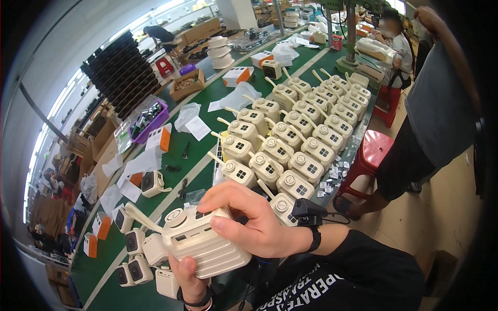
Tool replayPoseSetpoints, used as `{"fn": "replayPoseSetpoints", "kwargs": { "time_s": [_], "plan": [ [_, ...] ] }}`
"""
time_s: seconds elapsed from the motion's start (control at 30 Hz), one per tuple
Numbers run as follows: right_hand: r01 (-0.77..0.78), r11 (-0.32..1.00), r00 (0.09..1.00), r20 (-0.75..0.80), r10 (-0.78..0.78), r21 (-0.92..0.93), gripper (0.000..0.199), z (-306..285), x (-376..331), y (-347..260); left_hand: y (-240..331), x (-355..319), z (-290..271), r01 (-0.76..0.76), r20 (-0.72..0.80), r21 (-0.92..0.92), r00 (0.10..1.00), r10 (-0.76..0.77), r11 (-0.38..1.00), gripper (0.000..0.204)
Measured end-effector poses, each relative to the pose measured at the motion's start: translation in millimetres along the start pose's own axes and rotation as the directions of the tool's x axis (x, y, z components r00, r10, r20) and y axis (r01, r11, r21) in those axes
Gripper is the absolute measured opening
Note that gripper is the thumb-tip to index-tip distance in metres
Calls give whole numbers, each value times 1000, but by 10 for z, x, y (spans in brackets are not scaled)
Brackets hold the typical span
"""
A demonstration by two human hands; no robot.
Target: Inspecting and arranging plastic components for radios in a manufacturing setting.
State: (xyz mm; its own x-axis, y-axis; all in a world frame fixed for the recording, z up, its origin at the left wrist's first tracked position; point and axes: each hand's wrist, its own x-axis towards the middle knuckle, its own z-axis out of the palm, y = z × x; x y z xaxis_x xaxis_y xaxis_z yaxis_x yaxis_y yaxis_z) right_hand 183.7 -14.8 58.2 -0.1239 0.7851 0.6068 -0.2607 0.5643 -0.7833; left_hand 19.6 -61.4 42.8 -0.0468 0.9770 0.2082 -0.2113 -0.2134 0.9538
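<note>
"What are you grasping?"

"A cream device [212,254] with a ribbed side, lifted above the green bench [99,265] and tilted, its handle [142,217] pointing off to my left."

"With both?"

"Yes. My left grip [191,280] supports it from below, closed on the lower left end; some of those fingers are hidden. My right grip [249,223] clasps it over the top from the right, thumb on the near upper edge, a fingertip by the dark square panes [200,214] next to the round knob [175,217]."

"What's around you?"

"Rows of similar cream units [287,133] stand ahead and to the right, many with handles raised. To the left of my left grip sit a few more units [139,269] with dark fronts. Farther up the bench, an orange-and-white box [158,139] lies near a purple bin [153,128]."

"And past the bench?"

"A red stool [376,149] near its right edge, and a person in a grey shirt [441,103] standing close by."
</note>
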Motion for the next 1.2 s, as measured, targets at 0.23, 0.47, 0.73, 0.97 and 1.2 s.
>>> {"fn": "replayPoseSetpoints", "kwargs": {
  "time_s": [0.23, 0.47, 0.73, 0.97, 1.2],
  "plan": [
    [-48, 979, 991, 133, 22, 197, 33, -46, -17, -119, -214, -21, -91, 194, -91, -527, 955, -281, 827, 72],
    [17, 996, 988, 150, -30, 91, 31, 7, -90, -201, -192, -137, 32, 264, -32, -631, 931, -364, 729, 70],
    [-59, 995, 984, 170, 45, 77, 32, 53, -131, -259, -245, -122, 16, 314, 240, -669, 949, -204, 673, 70],
    [21, 999, 990, 142, -24, 25, 31, 53, -127, -257, -276, -105, 73, 277, 291, -642, 951, -107, 715, 53],
    [30, 1000, 991, 131, -29, -7, 30, 13, -120, -201, -303, -50, 86, 329, 409, -702, 912, -20, 632, 56]
  ]
}}
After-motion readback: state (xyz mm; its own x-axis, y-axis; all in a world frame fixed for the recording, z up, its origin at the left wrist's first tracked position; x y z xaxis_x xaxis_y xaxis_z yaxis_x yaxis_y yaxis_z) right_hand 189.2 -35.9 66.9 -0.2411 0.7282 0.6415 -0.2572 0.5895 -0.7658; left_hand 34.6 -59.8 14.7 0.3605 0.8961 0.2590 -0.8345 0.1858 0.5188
